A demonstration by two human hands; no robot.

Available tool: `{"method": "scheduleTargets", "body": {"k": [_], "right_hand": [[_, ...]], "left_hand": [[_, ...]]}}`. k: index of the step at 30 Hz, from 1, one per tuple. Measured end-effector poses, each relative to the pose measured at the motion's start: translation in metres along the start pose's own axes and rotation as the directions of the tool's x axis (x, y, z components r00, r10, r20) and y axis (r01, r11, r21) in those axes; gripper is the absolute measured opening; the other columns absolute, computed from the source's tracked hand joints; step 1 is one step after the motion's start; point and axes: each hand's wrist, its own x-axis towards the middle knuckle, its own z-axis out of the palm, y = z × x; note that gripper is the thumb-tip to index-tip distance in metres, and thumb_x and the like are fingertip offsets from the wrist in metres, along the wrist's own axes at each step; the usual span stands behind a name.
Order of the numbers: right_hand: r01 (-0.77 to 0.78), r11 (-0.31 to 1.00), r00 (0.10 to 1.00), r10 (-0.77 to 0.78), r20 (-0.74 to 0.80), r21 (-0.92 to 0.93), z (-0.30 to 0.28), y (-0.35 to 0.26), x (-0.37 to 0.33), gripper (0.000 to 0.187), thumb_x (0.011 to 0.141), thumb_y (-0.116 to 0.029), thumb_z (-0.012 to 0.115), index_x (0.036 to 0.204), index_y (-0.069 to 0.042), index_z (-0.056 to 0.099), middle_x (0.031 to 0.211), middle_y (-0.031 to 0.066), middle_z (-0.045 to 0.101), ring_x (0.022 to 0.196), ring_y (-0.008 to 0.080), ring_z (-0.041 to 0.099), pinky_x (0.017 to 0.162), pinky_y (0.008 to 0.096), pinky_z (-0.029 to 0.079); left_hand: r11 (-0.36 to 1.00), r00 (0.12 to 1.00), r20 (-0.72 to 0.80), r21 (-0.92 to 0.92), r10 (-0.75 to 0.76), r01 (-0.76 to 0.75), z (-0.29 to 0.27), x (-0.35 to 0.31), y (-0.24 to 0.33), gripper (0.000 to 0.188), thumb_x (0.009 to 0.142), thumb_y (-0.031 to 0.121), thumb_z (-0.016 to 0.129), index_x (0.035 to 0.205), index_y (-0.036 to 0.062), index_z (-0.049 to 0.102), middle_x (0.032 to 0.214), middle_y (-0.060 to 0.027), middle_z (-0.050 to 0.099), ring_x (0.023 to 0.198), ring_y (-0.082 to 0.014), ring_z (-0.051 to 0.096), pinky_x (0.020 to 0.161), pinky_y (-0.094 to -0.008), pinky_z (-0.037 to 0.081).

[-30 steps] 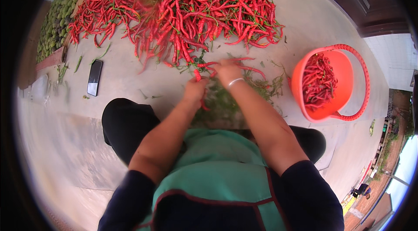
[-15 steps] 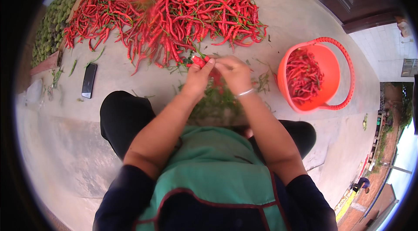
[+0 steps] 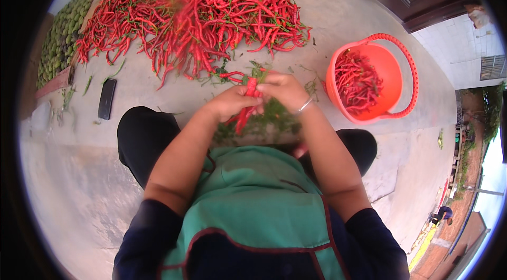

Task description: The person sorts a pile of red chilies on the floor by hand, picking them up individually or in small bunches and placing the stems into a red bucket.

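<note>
Between my hands, in front of my lap, is a small bunch of red chili peppers (image 3: 244,119), tips hanging down and green stems up. My left hand (image 3: 232,104) is closed around the bunch from the left. My right hand (image 3: 285,92), a light band at its wrist, pinches at the upper end by the green stems (image 3: 259,72); its fingertips are partly hidden. Just beyond the hands spreads a large pile of red chili peppers (image 3: 227,10). Beneath them lies a blurred heap of green stems (image 3: 274,121).
An orange-red basket (image 3: 392,82) with a looped handle stands to the right, part full of red chili peppers (image 3: 356,82). A dark phone (image 3: 107,99) lies on the floor at left. Green produce (image 3: 66,34) is heaped at far left. Another person (image 3: 442,215) bends far off at right.
Both hands have come slightly nearer to me. The chili peppers between them now hang down as a bunch with stems up. The view has shifted slightly, moving the basket left in the picture.
</note>
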Motion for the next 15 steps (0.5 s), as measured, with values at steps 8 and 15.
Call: {"method": "scheduleTargets", "body": {"k": [8,15], "right_hand": [[0.241,0.509,0.852,-0.519,-0.071,-0.826,0.024,0.063,0.016,0.005,0.07,-0.012,0.064,0.075,-0.01,0.065,0.078,0.0061,0.06,0.075,0.0269,0.059,0.065,0.0373,0.048],[-0.064,0.79,0.902,-0.216,-0.374,-0.61,0.04,0.125,0.061,0.012,0.073,-0.014,0.066,0.083,-0.008,0.066,0.077,0.0067,0.062,0.068,0.0227,0.059,0.063,0.0338,0.048]], "left_hand": [[0.934,0.919,-0.203,-0.196,-0.338,0.3,-0.014,0.018,-0.036,0.006,0.083,0.011,0.055,0.08,0.0067,0.053,0.062,-0.0011,0.05,0.051,-0.0112,0.048,0.046,-0.0257,0.038],[0.848,0.838,-0.312,-0.445,-0.448,0.288,-0.046,0.029,-0.06,0.007,0.084,0.013,0.054,0.08,0.0083,0.053,0.062,0.0008,0.048,0.048,-0.0096,0.043,0.045,-0.0251,0.036]]}}
